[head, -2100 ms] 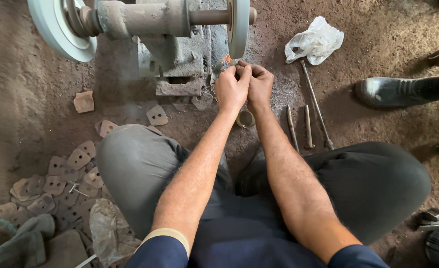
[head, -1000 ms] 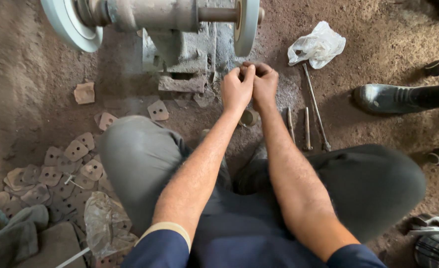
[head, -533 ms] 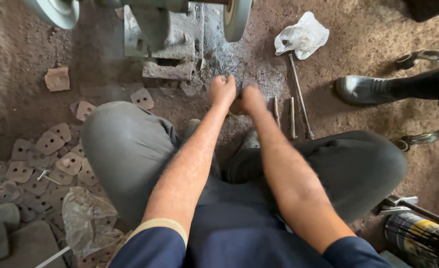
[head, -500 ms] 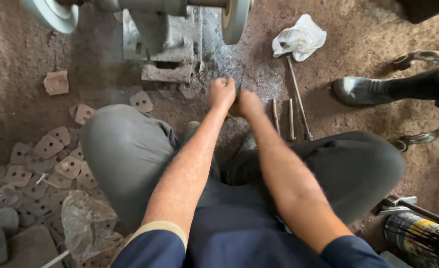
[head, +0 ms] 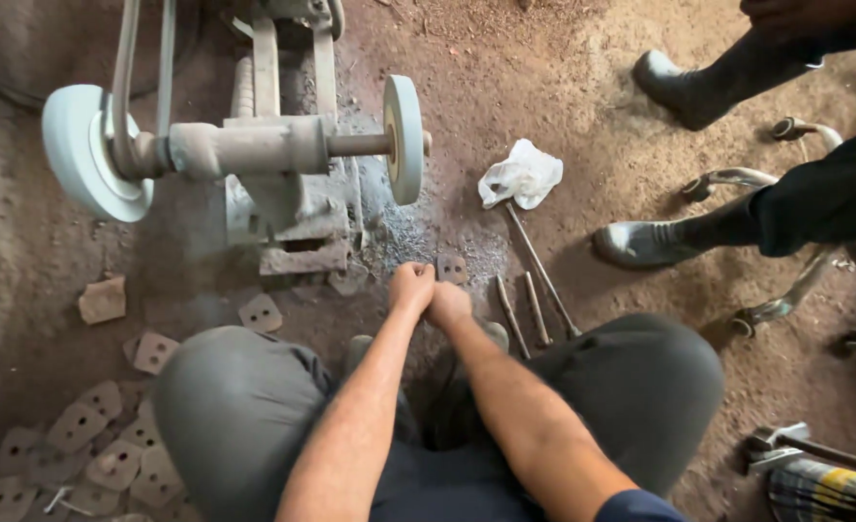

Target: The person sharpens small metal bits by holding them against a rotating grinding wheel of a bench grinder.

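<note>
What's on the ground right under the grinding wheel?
Under the grinding wheel lies a patch of grey metal dust and, nearer the hands, a small flat plate. Anything inside the closed hands is hidden.

Whatever is pinched between the left hand (head: 411, 286) and right hand (head: 448, 304) is hidden by the closed fingers. The second person's dark-trousered legs (head: 824, 198) are cut off at the right edge. The pile of flat, holed, rust-brown metal plates (head: 80, 440) is cropped at the bottom-left corner. The grey belt-driven grinder frame (head: 288, 58) is lost past the top edge.
</note>
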